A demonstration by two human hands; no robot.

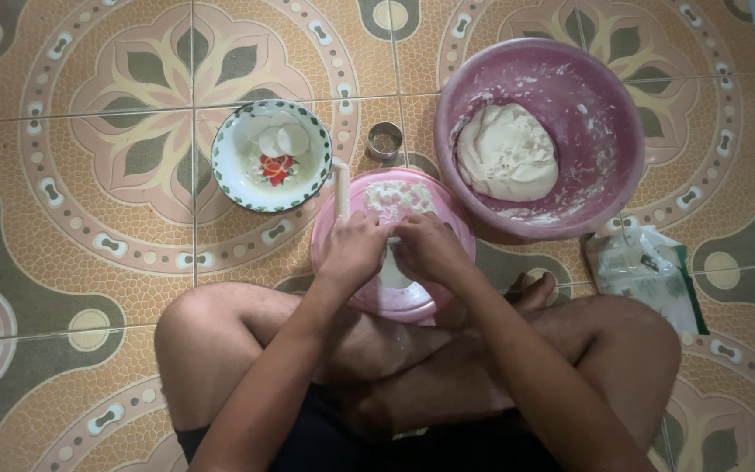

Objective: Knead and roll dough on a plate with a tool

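I sit cross-legged on a tiled floor with a round pink board (369,297) in front of my legs. My left hand (353,251) and my right hand (427,246) meet over the board, fingers curled around a small piece of white dough (392,271) that lies partly hidden under them. A patch of white flour (398,197) is spread on the far part of the board. A pale rolling pin (341,188) lies along the board's left edge, just beyond my left hand.
A large pink basin (609,114) with a big lump of white dough (506,151) stands at the right. A patterned plate (236,179) with flat white dough discs (283,137) sits at the left. Between them is a small metal ring cutter (384,140). A plastic bag (648,273) lies by my right knee.
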